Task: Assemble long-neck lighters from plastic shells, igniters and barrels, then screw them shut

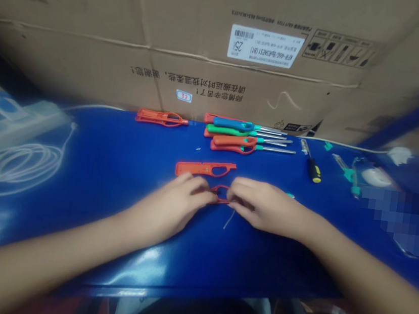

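Between my hands is an orange lighter casing half point(222, 193), its trigger loop showing and the rest covered by fingers. My left hand point(185, 200) closes on its left end. The fingers of my right hand point(255, 203) pinch its right end; a thin pale wire point(229, 219) sticks out below them. Just beyond my left hand, a second orange casing half point(206, 169) lies with its hollow side up. Some teal bit point(289, 195) peeks out behind my right wrist, too small to make out.
Several long-nosed lighters point(250, 136) lie stacked against the cardboard box point(194, 33), with more orange casings point(162, 117) to their left. On the right are a screwdriver point(314, 169) and clear parts with teal pieces point(348, 173). A coiled white cable point(21, 167) and power strip point(11, 122) occupy the left.
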Motion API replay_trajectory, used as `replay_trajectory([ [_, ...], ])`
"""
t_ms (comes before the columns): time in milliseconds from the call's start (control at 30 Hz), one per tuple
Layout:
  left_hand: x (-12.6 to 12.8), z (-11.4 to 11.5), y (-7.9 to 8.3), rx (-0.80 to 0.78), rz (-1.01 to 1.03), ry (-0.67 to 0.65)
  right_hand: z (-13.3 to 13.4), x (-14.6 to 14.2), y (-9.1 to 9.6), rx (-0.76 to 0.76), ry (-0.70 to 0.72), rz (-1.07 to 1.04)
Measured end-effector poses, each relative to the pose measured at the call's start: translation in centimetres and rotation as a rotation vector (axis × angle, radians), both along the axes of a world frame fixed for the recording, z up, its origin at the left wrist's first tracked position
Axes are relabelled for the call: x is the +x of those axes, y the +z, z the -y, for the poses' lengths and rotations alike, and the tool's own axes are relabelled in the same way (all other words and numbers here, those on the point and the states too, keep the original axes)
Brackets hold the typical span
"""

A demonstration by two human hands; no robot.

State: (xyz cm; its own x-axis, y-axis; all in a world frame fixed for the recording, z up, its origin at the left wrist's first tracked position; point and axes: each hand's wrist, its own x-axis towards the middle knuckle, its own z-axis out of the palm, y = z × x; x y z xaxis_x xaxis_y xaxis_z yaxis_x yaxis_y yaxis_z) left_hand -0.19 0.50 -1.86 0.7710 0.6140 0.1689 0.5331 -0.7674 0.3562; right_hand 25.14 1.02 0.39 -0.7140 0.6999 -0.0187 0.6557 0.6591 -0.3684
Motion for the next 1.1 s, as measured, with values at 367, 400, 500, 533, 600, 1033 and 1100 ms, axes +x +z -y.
replay_trajectory([
  [367,0.13,-0.06,-0.06,0.008,0.015,-0.006,0.21,-0.11,-0.05,0.054,-0.001,0.058],
  [400,0.14,-0.10,-0.08,0.005,0.019,-0.006,0.24,-0.11,-0.02,0.054,-0.004,0.066],
  [500,0.17,-0.16,-0.07,-0.005,0.033,-0.001,0.27,-0.10,0.02,0.049,-0.002,0.068],
  [533,0.18,-0.16,-0.04,-0.008,0.039,0.000,0.28,-0.11,0.02,0.050,0.002,0.065],
  [600,0.20,-0.12,0.04,-0.015,0.053,0.002,0.28,-0.15,0.00,0.056,0.011,0.064],
  [1033,0.22,-0.03,0.19,-0.007,0.020,0.000,0.51,-0.47,-0.18,0.046,0.011,0.088],
  [1100,0.18,0.02,0.20,-0.004,0.022,-0.003,0.44,-0.50,-0.21,0.040,0.006,0.081],
])
